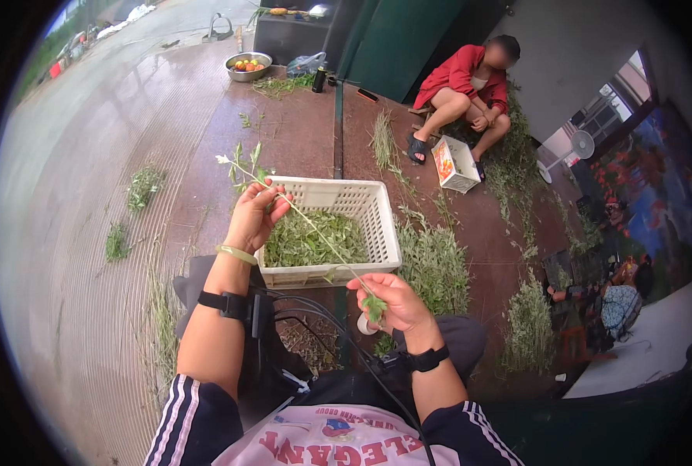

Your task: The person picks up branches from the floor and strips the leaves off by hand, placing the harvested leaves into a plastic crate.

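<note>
A long, thin plant stem (314, 226) stretches diagonally between my hands, above a white perforated plastic crate. My left hand (258, 212) pinches its upper part, near the pale leafy tip. My right hand (393, 300) has the lower end between thumb and fingers, where a few green leaves (374, 307) show. Loose green leaves (314, 237) cover the inside of the crate (322, 275). A thick pile of leafy stalks (436, 268) lies just right of the crate.
A person in red (462, 76) sits at the upper right behind a small white box (455, 169). A metal bowl of fruit (248, 73) stands at the back. Small leafy bunches (145, 189) and stripped stalks (165, 314) lie left. Another person (619, 306) is far right, near more stalks (529, 332).
</note>
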Tool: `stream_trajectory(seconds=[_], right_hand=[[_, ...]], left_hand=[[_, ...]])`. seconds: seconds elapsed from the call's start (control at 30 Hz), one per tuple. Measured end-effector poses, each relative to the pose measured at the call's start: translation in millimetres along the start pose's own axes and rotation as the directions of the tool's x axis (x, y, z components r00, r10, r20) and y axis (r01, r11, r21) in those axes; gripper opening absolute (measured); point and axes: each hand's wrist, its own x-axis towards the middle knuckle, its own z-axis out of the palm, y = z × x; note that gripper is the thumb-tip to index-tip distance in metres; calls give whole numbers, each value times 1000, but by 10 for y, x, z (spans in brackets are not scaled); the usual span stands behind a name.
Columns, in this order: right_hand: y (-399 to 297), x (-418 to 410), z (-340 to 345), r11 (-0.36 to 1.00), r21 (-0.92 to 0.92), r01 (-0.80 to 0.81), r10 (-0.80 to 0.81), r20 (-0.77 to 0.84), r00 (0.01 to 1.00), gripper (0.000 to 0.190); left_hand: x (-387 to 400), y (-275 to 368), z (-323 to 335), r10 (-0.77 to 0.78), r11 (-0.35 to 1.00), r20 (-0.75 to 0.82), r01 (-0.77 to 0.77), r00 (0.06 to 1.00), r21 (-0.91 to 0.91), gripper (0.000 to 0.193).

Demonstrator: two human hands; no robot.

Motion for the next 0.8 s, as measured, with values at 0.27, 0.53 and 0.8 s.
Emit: stream_trajectory(seconds=[0.27, 0.53, 0.8], right_hand=[[71, 58, -11, 993, 27, 115, -111, -116, 987, 14], [82, 120, 23, 991, 50, 123, -112, -177, 978, 11], [154, 165, 15, 993, 119, 16, -3, -114, 993, 11]], left_hand=[[-73, 64, 42, -71, 997, 186, 70, 980, 12, 33], [-196, 123, 133, -169, 986, 323, 156, 931, 67, 40], [-205, 52, 89, -223, 974, 307, 196, 925, 116, 20]])
